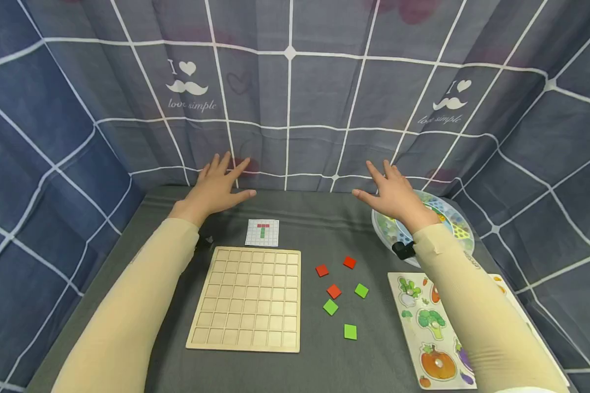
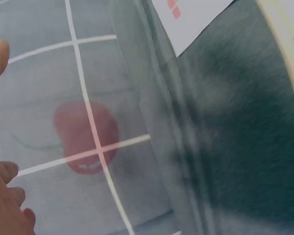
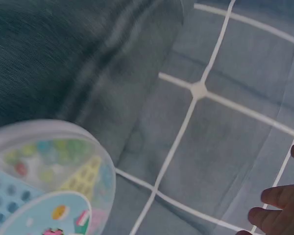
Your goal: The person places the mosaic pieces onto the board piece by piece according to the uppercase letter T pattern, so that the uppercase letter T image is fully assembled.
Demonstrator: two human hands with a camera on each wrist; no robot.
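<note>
My left hand (image 1: 213, 188) is held out near the back of the table, fingers spread, holding nothing. Spread the same way, my right hand (image 1: 395, 192) hovers by the round game box at the back right and grips nothing. Below and between them lies a wooden grid board (image 1: 248, 299) with blank squares. Just behind it, a small pattern card (image 1: 270, 234) shows a red and green T shape. To the board's right are scattered red tiles (image 1: 334, 291) and green tiles (image 1: 350, 332), lying flat. In both wrist views only parts of the fingers show.
A round, clear-lidded box (image 1: 464, 232) with colourful contents sits at the back right, partly behind my right wrist. In front of it lies a vegetable puzzle board (image 1: 413, 333), partly covered by my right forearm. A grey-blue checked curtain (image 1: 314, 93) encloses the back and sides.
</note>
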